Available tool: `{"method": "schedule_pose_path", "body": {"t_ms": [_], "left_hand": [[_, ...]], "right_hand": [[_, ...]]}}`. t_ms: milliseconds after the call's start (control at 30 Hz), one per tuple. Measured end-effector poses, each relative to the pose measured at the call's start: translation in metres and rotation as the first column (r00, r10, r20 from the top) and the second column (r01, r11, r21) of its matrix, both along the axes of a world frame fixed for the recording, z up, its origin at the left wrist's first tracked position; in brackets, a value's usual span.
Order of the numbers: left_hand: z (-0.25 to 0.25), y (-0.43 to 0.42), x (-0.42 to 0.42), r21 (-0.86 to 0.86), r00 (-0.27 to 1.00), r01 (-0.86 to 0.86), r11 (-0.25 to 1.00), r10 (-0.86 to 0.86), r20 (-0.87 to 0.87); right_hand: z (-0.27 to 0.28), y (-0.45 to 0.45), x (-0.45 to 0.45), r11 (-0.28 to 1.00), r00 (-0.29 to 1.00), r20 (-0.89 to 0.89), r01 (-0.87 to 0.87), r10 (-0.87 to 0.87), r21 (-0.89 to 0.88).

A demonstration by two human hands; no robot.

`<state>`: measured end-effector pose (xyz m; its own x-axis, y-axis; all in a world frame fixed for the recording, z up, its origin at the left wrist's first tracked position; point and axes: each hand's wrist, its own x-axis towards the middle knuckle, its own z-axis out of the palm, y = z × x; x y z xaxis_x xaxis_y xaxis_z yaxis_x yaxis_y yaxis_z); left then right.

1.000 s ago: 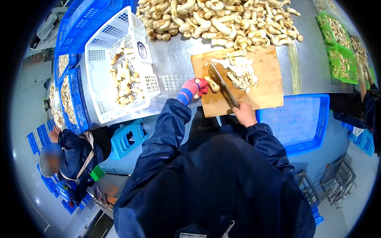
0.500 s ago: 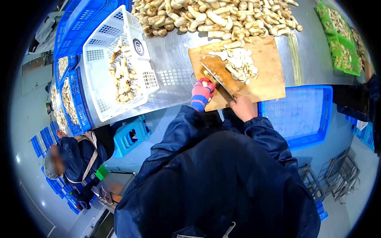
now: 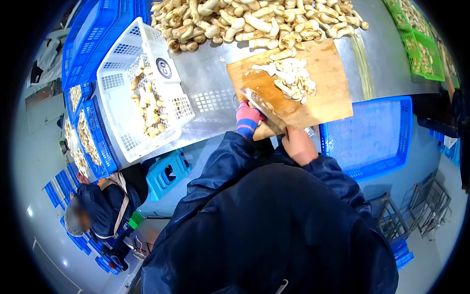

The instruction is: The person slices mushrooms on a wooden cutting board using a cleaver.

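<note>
My right hand (image 3: 299, 146) is closed around the handle of a kitchen knife (image 3: 267, 111). The tilted blade reaches up and left across the near left part of a wooden cutting board (image 3: 333, 73). Just left of the blade, my left hand (image 3: 247, 119), in a pink and blue striped glove, is closed on a mushroom that the blade mostly hides. Sliced mushroom pieces (image 3: 293, 81) lie heaped on the board beyond the knife. A big pile of whole mushrooms (image 3: 254, 22) covers the metal table behind the board.
On the left stands a white plastic basket (image 3: 112, 88) with some mushrooms inside. Blue crates (image 3: 98, 137) are beyond it. A blue crate (image 3: 364, 137) sits below the table edge at right, and green baskets (image 3: 423, 56) stand far right. Another person (image 3: 105, 210) is at lower left.
The knife blade has turned flatter and moved slightly left and down, over my left fingers and the mushroom. My right hand has shifted slightly down. The whole view has tilted a little.
</note>
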<state>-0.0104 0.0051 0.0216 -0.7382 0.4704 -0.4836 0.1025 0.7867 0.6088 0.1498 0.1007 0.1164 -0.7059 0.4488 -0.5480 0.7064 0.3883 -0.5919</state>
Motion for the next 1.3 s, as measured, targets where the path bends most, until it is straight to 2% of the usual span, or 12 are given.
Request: {"method": "schedule_pose_path", "body": {"t_ms": [67,100,200,333,600,667,733,800,933,1033,1133,1300], "left_hand": [[-0.013,-0.009,-0.007,-0.463,0.438,0.593,0.659,-0.746,-0.502],[-0.014,-0.007,-0.005,-0.501,0.618,0.559,0.661,-0.735,-0.281],[-0.008,-0.004,-0.01,-0.515,0.563,0.62,0.592,-0.793,-0.235],[-0.109,-0.039,-0.013,-0.282,0.858,0.458,0.843,-0.502,-0.109],[-0.022,-0.012,-0.009,-0.134,0.987,0.025,0.991,-0.004,0.158],[0.012,0.01,-0.005,-0.094,0.854,-0.358,0.929,0.367,0.369],[-0.002,0.002,-0.006,-0.014,0.779,-0.415,0.91,0.363,0.51],[0.001,-0.011,-0.015,0.02,0.736,-0.412,0.911,0.32,0.597],[0.007,-0.031,-0.025,0.091,0.66,-0.51,0.856,0.321,0.679],[0.015,-0.012,-0.015,-0.015,0.96,-0.212,0.977,0.211,0.186],[0.022,0.008,-0.003,-0.114,0.975,-0.049,0.992,0.023,-0.22],[0.053,-0.018,-0.002,-0.235,0.988,0.141,0.962,-0.121,0.098]], "right_hand": [[0.018,-0.007,0.008,0.998,0.997,0.074,0.02,-0.016,-0.054],[0.018,-0.014,0.013,0.999,0.995,0.093,0.049,-0.048,-0.015],[0.023,-0.019,0.021,0.997,0.99,0.123,0.074,-0.072,-0.009],[0.027,-0.014,0.02,0.991,0.992,0.106,0.073,-0.061,-0.109],[-0.003,-0.013,-0.006,0.987,0.988,-0.055,0.142,-0.147,-0.078],[-0.036,-0.01,-0.028,0.989,0.974,-0.174,0.145,-0.148,-0.031],[-0.051,0.012,-0.052,0.978,0.956,-0.251,0.11,-0.153,-0.177],[-0.038,0.041,-0.067,0.905,0.977,0.104,0.209,-0.184,-0.37],[-0.035,0.063,-0.048,0.881,0.945,0.061,0.323,-0.323,-0.345],[-0.038,0.049,-0.041,0.949,0.952,-0.074,0.287,-0.298,-0.13],[-0.04,0.027,-0.044,0.971,0.954,-0.259,0.192,-0.15,0.145],[-0.029,0.004,-0.051,0.993,0.976,-0.216,0.033,-0.008,0.111]]}}
